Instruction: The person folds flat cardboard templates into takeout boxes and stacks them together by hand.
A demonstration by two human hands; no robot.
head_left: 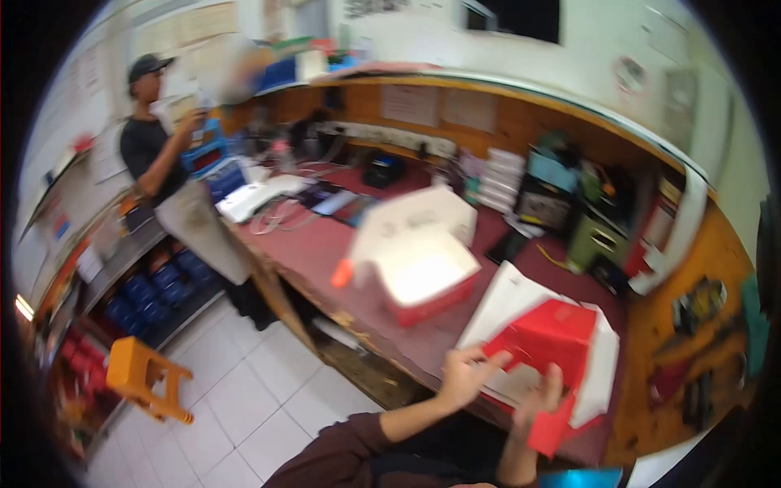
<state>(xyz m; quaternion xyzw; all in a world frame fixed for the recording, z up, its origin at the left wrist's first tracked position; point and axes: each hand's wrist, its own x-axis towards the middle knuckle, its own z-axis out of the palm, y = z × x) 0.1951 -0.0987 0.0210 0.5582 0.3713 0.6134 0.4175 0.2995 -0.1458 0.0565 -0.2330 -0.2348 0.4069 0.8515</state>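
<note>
Clearly, in the head view, both hands are at the carton [569, 325], a red and white card piece opened out on the bench [358, 302] just beyond the fingertips. The left hand [474, 376] reaches its near left edge, fingers drawn narrow over the red; whether they pinch it, I cannot tell. The right hand [538, 407] is at the near side, thumb pointing up in front of the red; blur hides whether its other fingers grip. Left of and beyond the left fingers, apart from them, sits a box [435, 305], red outside and white inside, lid [416, 213] raised. Farther beyond the fingers are a stack [500, 180] of white pieces and a green container [600, 237]. Well off to the left of the fingers are a stool [134, 370] on the floor and a person [154, 146] in a dark cap, standing.
</note>
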